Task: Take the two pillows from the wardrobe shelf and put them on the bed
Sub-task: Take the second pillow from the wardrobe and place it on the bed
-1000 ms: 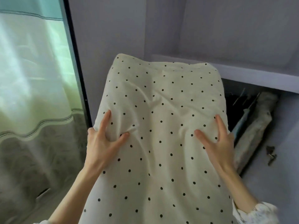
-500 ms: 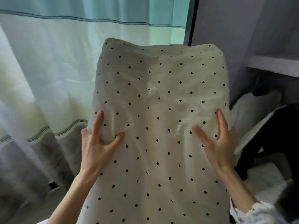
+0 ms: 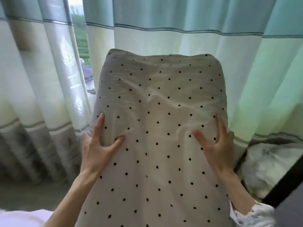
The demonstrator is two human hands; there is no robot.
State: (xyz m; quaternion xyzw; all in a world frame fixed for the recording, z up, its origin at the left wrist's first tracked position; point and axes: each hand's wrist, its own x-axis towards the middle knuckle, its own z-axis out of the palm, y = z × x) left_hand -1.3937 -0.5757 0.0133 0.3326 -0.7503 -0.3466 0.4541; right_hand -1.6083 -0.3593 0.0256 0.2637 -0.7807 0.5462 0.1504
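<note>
A cream pillow with black dots (image 3: 160, 128) fills the middle of the view, held up in front of me, long side pointing away. My left hand (image 3: 96, 145) grips its left edge, thumb pressed into the fabric. My right hand (image 3: 216, 145) clasps its right edge, fingers spread on top. No second pillow can be made out, and the wardrobe shelf is out of view. A strip of white fabric (image 3: 19, 217), possibly the bed, shows at the bottom left corner.
Pale green, cream and grey curtains (image 3: 164, 35) hang straight ahead, with a window gap (image 3: 80, 40) at the upper left. A crumpled white cloth pile (image 3: 268, 167) lies at the right, behind a black frame edge (image 3: 285, 185). Grey floor (image 3: 32, 192) lies below left.
The view has swung left, away from the wardrobe: the shelf and dark clothes have left the frame and curtains now fill the background. Both hands keep the same hold on the pillow.
</note>
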